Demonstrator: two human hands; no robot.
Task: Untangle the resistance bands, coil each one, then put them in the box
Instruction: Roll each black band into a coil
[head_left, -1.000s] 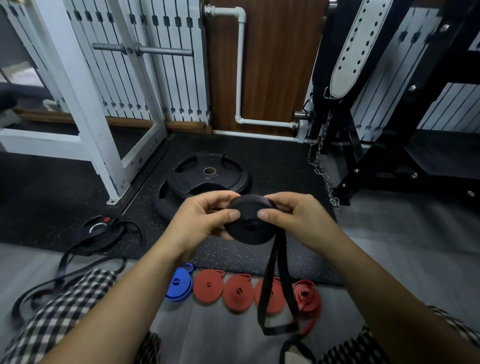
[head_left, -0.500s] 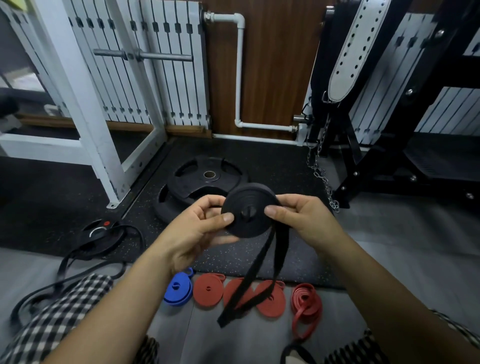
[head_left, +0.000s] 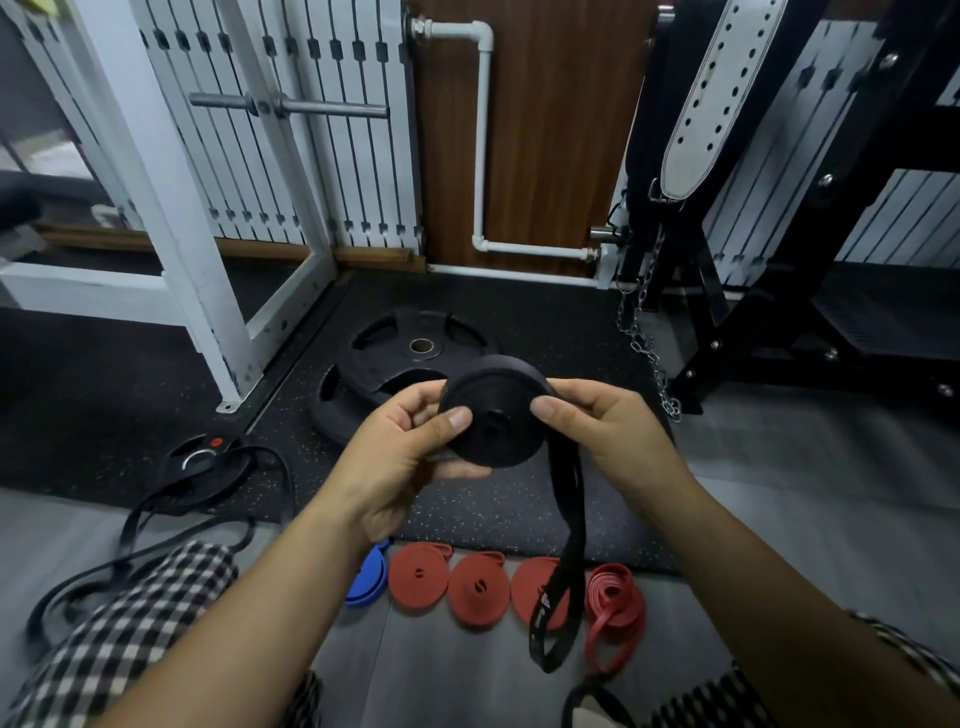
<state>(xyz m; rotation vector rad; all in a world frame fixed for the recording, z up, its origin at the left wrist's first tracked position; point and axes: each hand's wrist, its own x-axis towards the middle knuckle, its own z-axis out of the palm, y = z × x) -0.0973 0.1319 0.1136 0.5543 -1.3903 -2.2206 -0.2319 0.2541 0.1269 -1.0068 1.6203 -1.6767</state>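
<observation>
Far across the floor: white rack frame (head_left: 171, 218), top and left cut off by the picture edge; black bench frame (head_left: 779, 291) at far right, likewise cut off, with a white perforated belt (head_left: 711, 93) and chain (head_left: 644, 343) hanging on it.
Centre: two stacked black weight plates (head_left: 400, 358), near side hidden behind the hands.
Left: loose black bands (head_left: 171, 499), partly hidden by a checked trouser leg (head_left: 124, 623).
Mid-air, centre: black band coil (head_left: 493, 415), pinched on its left by left hand (head_left: 405, 452), thumb on the face, fingers behind; right hand (head_left: 597, 431) pinches its right edge; the tail (head_left: 561, 561) hangs down.
Near floor: three coiled red bands (head_left: 475, 587), the rightmost crossed by the tail; one loosely folded red band (head_left: 613, 608); blue coil (head_left: 371, 582), half hidden by the left forearm.
</observation>
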